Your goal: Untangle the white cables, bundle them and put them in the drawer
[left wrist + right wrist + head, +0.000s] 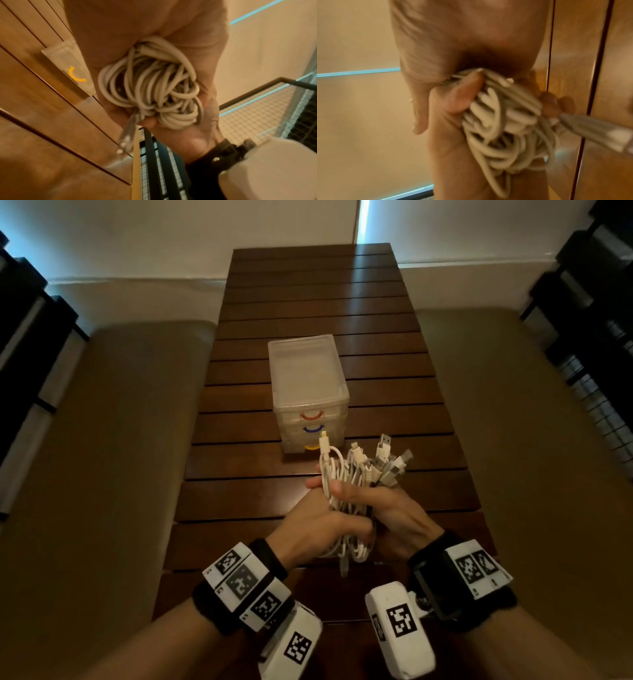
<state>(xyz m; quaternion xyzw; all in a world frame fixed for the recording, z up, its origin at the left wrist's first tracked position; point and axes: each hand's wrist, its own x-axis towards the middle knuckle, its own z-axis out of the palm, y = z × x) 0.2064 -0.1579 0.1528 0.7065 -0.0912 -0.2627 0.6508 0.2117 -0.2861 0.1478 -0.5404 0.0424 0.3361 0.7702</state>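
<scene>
A bundle of white cables (346, 474) is held upright above the near end of the wooden table (318, 296). Several plugs fan out of its top. My left hand (320, 520) and my right hand (380, 505) both grip the bundle side by side, fingers curled round it. The coiled loops (150, 86) fill the left wrist view, and the cables (501, 127) show blurred in the right wrist view. A clear plastic drawer unit (308, 385) stands just beyond the hands, with red, blue and yellow handles; its drawers look closed.
Padded tan benches (113, 440) run along both sides of the table. Dark shelving and a wire grid (596, 405) stand at the far right, dark furniture at the left. Bare table lies behind the drawer unit.
</scene>
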